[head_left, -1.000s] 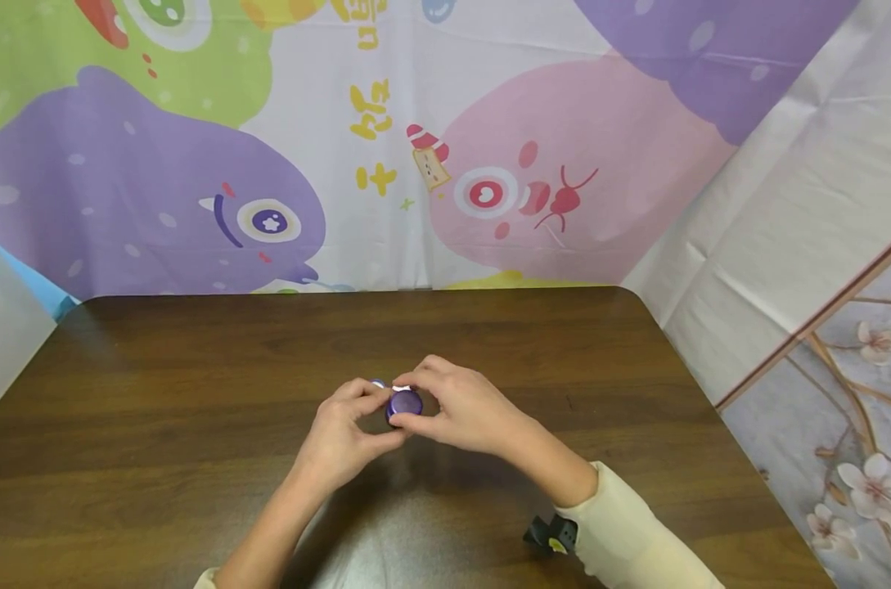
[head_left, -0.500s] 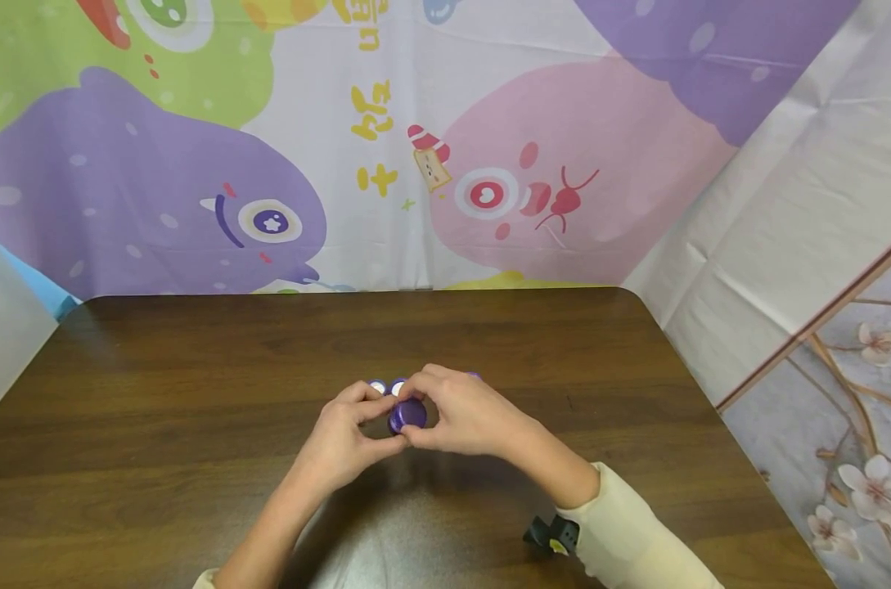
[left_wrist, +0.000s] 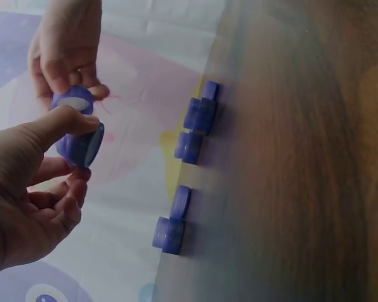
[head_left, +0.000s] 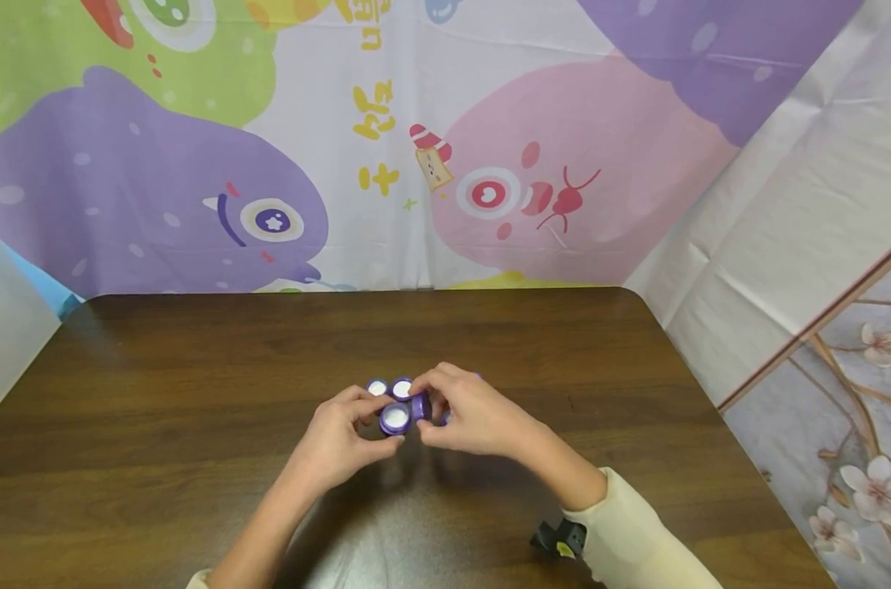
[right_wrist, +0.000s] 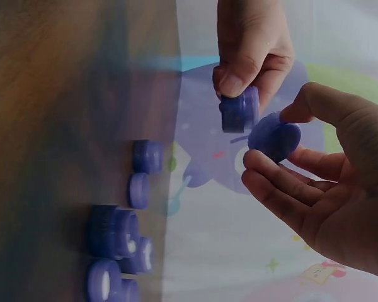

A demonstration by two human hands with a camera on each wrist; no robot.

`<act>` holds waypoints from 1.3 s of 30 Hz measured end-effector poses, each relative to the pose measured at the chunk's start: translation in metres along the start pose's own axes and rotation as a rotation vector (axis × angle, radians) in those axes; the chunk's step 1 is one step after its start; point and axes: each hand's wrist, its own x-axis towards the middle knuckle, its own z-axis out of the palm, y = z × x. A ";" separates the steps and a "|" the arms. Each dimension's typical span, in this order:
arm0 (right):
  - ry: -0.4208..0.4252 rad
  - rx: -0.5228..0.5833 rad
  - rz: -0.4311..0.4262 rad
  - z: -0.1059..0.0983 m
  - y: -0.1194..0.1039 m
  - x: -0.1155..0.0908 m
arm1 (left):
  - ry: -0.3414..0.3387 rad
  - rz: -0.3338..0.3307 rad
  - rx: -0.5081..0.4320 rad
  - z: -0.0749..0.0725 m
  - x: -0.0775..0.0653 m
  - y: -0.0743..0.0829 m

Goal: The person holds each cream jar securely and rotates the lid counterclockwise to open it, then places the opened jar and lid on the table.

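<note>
My left hand pinches a small purple jar between thumb and fingers. Its white top faces up in the head view, and the jar is raised above the table. Just to its right, my right hand grips a purple lid turned on its edge. The lid and jar are close together in the right wrist view, with a narrow gap. A white inner face shows on the lid in the left wrist view.
Behind the hands, two purple pieces with white tops stand on the brown table. Several more purple jars and lids sit on it, partly hidden by my right hand in the head view. A black strap-like item is by the right sleeve.
The purple lid has come off the jar and moved right in my right hand, tipping onto its edge. The jar's white top is now uncovered, still in my left hand.
</note>
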 end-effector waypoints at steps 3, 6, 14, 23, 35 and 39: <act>-0.019 0.059 0.027 0.004 0.004 -0.001 | -0.024 -0.045 -0.004 -0.002 0.000 -0.001; -0.025 0.100 0.046 0.011 0.009 -0.001 | -0.053 -0.087 0.023 -0.004 0.000 -0.004; 0.022 0.047 0.019 0.043 0.024 0.001 | -0.192 -0.180 0.136 -0.008 -0.001 -0.010; 0.039 -0.009 0.032 0.065 0.034 0.006 | -0.216 -0.217 0.162 -0.001 0.002 -0.021; -0.027 -0.144 0.065 0.074 0.037 0.009 | -0.214 -0.192 0.218 0.005 0.004 -0.030; -0.067 -0.240 0.072 0.074 0.037 0.008 | -0.215 -0.191 0.219 0.006 0.004 -0.032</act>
